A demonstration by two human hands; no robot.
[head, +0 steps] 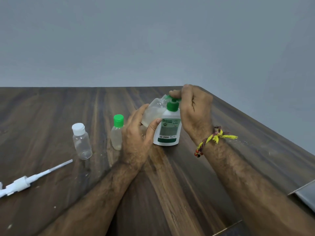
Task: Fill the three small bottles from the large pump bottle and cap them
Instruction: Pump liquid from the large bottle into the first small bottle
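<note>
A white pump bottle (pixel 168 130) with a green pump head stands on the dark wooden table (pixel 187 184). My right hand (pixel 194 108) rests on top of the pump, fingers curled over it. My left hand (pixel 138 133) holds an uncapped clear small bottle (pixel 155 111), tilted with its neck up against the pump spout; cloudy liquid sits in its lower part. A small bottle with a green cap (pixel 117 132) stands upright just left of my left hand, holding some liquid. Further left stands a clear small bottle with a white cap (pixel 81 141), looking empty.
A loose white pump mechanism with its long dip tube (pixel 32 179) lies at the table's left edge. A grey flat object (pixel 305 195) pokes in at the right edge. The table's far edge meets a plain grey wall.
</note>
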